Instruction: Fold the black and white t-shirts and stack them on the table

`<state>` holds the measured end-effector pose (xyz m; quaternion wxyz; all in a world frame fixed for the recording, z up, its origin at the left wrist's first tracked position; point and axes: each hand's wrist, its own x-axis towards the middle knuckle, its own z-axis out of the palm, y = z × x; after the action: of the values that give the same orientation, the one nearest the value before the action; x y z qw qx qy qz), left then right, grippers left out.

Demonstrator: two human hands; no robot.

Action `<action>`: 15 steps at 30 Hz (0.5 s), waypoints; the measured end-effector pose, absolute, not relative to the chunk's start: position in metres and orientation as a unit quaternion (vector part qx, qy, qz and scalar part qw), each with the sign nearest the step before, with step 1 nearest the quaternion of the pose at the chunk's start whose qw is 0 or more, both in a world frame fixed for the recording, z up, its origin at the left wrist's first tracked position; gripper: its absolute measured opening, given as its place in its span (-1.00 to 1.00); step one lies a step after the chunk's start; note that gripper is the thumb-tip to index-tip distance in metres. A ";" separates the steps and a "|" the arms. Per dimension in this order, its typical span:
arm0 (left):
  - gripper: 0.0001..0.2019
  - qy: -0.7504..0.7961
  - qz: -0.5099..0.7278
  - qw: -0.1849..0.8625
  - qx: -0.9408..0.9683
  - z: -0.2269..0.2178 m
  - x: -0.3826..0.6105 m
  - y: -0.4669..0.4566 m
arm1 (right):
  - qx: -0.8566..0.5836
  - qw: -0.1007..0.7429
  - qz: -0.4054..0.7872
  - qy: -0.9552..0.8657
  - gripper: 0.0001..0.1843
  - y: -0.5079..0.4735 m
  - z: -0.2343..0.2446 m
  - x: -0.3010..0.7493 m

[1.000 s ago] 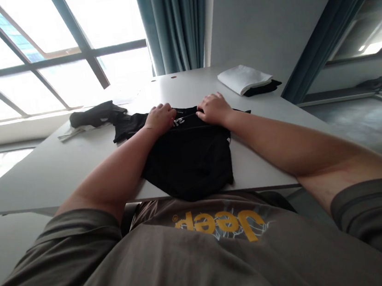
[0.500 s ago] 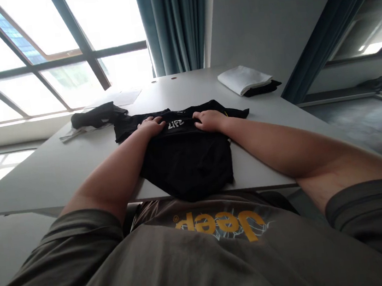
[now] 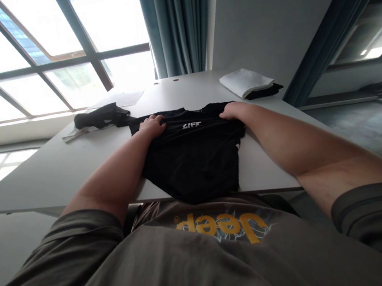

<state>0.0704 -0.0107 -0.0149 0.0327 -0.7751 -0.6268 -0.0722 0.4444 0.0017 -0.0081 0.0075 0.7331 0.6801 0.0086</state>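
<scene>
A black T-shirt (image 3: 193,161) with white lettering on its chest lies spread on the white table (image 3: 51,169), its lower end reaching the near edge. My left hand (image 3: 153,125) rests palm down on the upper left part of the shirt, fingers laid over the cloth and thumb apart. At the upper right, my right hand (image 3: 230,111) is closed on the fabric near the shoulder; its fingertips are partly hidden. Between my hands the cloth shows a few creases across the chest.
Beyond my left hand lies a dark and white cloth bundle (image 3: 99,118), close to the shirt's sleeve. A folded white cloth (image 3: 246,82) sits over a black one (image 3: 265,90) at the back right. Some white paper (image 3: 123,99) lies near the window side.
My right hand has moved right along with the shirt's upper part, and the lettering is flatter and farther right. My left hand has stayed almost in place while the cloth shifted beneath it.
</scene>
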 end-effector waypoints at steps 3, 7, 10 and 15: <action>-0.35 -0.647 -0.056 0.023 -0.760 -0.015 0.069 -0.013 | 0.729 0.037 0.036 0.683 -0.48 0.001 -0.005 0.449; -0.38 -0.663 -0.055 0.077 -0.743 -0.011 0.071 -0.019 | 0.700 -0.006 0.117 0.704 -0.39 -0.021 -0.001 0.428; -0.43 -0.584 -0.077 0.107 -0.801 -0.013 0.073 -0.020 | 0.588 -0.072 0.107 0.798 -0.38 -0.034 -0.009 0.400; -0.40 -0.515 0.012 -0.010 -0.857 -0.021 0.080 -0.002 | 0.437 -0.084 -0.031 0.895 -0.34 -0.029 -0.037 0.372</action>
<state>0.0802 -0.0023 -0.0208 -0.0103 -0.8571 -0.5150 0.0115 0.3723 -0.0287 -0.0366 -0.0840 0.4374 0.8948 -0.0306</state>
